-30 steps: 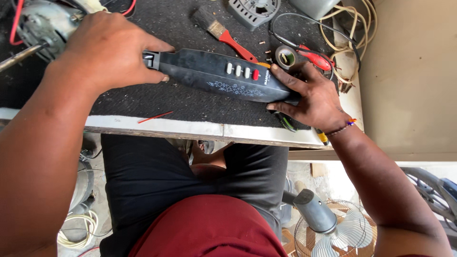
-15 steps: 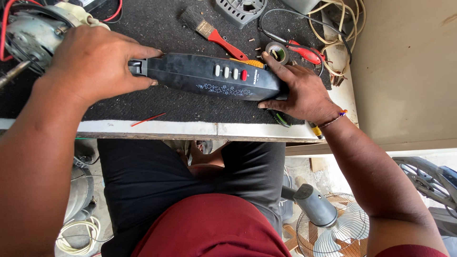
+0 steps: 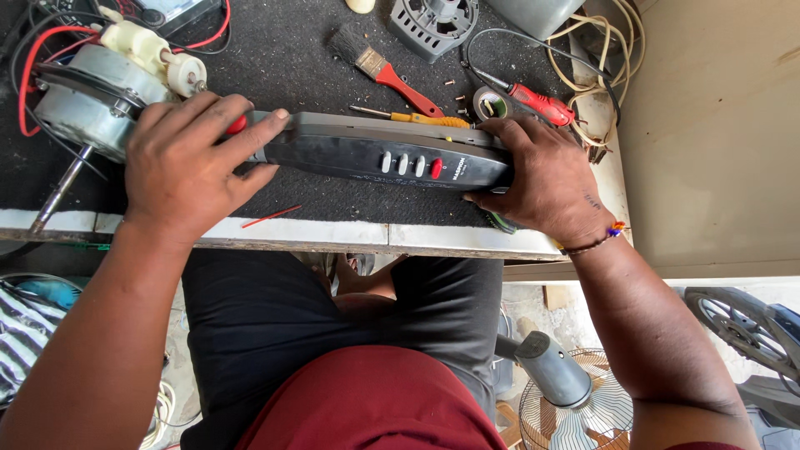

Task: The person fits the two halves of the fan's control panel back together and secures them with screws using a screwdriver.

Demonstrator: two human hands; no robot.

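Note:
A long black fan control housing (image 3: pixel 375 154) with three grey buttons and one red button lies across the dark mat on the workbench (image 3: pixel 333 235). My left hand (image 3: pixel 187 167) grips its left end, fingers over the top edge. My right hand (image 3: pixel 546 183) clasps its right end, and a beaded band sits on that wrist. A yellow-handled screwdriver (image 3: pixel 417 118) lies just behind the housing.
A grey fan motor (image 3: pixel 92 96) with red and black wires sits at the left. A red-handled brush (image 3: pixel 383 71), a tape roll (image 3: pixel 490 104), a red probe (image 3: pixel 542 104), a grey vented part (image 3: pixel 433 21) and coiled cords (image 3: pixel 608 58) lie behind. A fan (image 3: pixel 575 400) stands on the floor.
The housing has been tipped up onto its edge and now sits level across the mat, buttons facing me. Both hands kept their grip on its ends.

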